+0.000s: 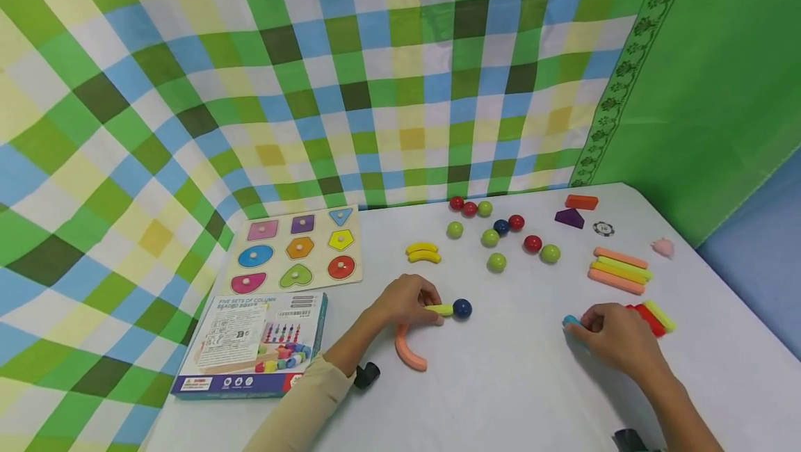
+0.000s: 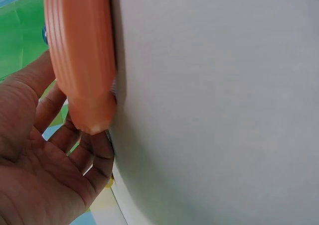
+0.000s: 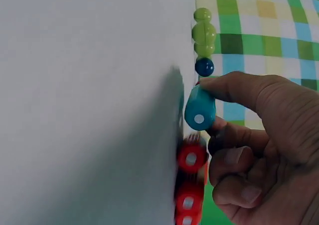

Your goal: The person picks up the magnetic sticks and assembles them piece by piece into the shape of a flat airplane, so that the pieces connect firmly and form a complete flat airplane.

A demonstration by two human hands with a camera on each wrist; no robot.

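My left hand (image 1: 407, 301) pinches a short yellow stick (image 1: 441, 310) between thumb and fingers. The stick's far end meets a dark blue ball (image 1: 462, 309). Below that hand a curved orange piece (image 1: 409, 352) lies on the table; it looms large in the left wrist view, where the ribbed orange piece (image 2: 82, 46) hides the fingertips. On the right, my right hand (image 1: 619, 337) pinches a blue stick (image 3: 200, 108) by thumb and index finger, its other fingers curled. Beside that hand lie red sticks (image 3: 192, 158), with a yellow-green stick (image 1: 660, 316) alongside.
A shape puzzle board (image 1: 318, 275) and a boxed bead set (image 1: 250, 386) lie at left. Toy bananas (image 1: 423, 256) and several red, green and blue balls (image 1: 497, 262) sit farther back. Coloured sticks (image 1: 616, 276), blocks (image 1: 582, 202), a chip (image 1: 603, 229) and a pink pig (image 1: 663, 247) are at right.
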